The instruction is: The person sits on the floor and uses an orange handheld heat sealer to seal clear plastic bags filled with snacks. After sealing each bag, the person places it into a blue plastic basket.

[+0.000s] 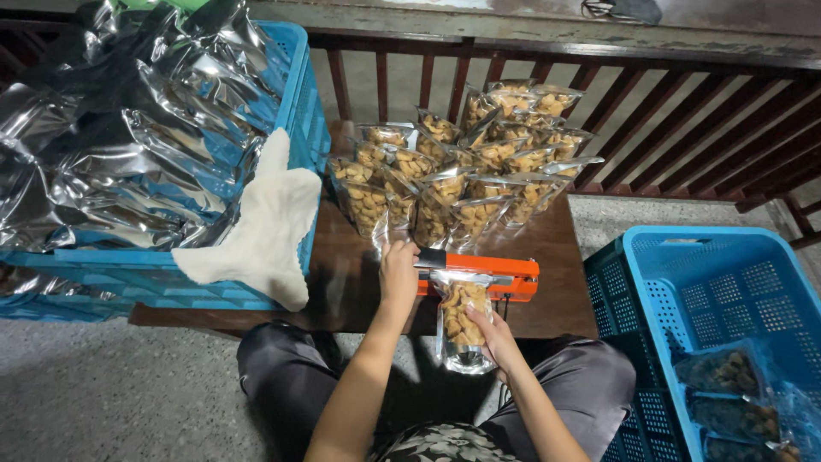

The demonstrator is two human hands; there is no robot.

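My left hand [398, 272] presses down on the black handle end of an orange heat sealer [492, 267] lying on a small dark wooden table [342, 282]. My right hand [494, 336] holds a clear stand-up pouch of cashew-like nuts [462, 318] from below, its top edge clamped in the sealer's jaw. Behind the sealer stand several filled pouches of the same nuts [462, 167], packed close together across the table's back half.
A blue crate [295, 103] heaped with silver foil bags sits on the left, a white cloth [261, 227] draped over its rim. A second blue crate [727, 291] at the right holds a few dark bagged packets. A wooden railing [667, 94] runs behind.
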